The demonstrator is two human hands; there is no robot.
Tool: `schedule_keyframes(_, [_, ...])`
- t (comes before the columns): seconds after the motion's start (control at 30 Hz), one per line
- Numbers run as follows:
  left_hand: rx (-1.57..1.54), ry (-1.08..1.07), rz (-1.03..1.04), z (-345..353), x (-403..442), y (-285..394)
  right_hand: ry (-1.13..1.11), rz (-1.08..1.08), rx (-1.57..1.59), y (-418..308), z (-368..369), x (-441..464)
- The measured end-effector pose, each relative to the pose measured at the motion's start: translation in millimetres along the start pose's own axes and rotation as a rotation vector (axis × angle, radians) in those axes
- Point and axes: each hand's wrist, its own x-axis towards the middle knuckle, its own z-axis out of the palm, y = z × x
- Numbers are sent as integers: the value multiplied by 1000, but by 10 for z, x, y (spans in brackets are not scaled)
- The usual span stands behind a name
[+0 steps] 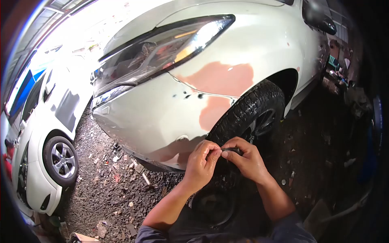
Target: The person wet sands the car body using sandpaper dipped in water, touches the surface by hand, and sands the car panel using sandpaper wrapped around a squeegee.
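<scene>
Both of my hands meet in front of the white car's front wheel, fingertips close together. My right hand is closed on a small dark object, whose shape is partly covered by the fingers. My left hand is pinched at the near end of it; what its fingertips hold is too small to make out. Beyond the hands is the white car's bumper, with pink-brown patches on the fender above the tire. Dark chips mark the seam between bumper and fender.
A second white car stands at the left, its wheel turned towards me. Gravel with scattered debris covers the ground between the cars. A round dark container sits below my hands. The headlight is above the bumper.
</scene>
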Motion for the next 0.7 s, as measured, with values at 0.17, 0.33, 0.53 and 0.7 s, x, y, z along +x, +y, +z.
schedule_keyframes(0.17, [33,147,168,-358,334,149,61,-178,-148,-446,154,429])
schedule_keyframes(0.33, [205,505,239,-1265,1188,-58,51,-378,-391,-945,258,1254])
schedule_keyframes(0.53, [577,422,246,-1730,1605,-222,-53,-257,-784,-1221,440,1893])
schedule_keyframes(0.7, [511,418,304,-1759,1522,-330,-60,-300,-874,-1194,476,2049])
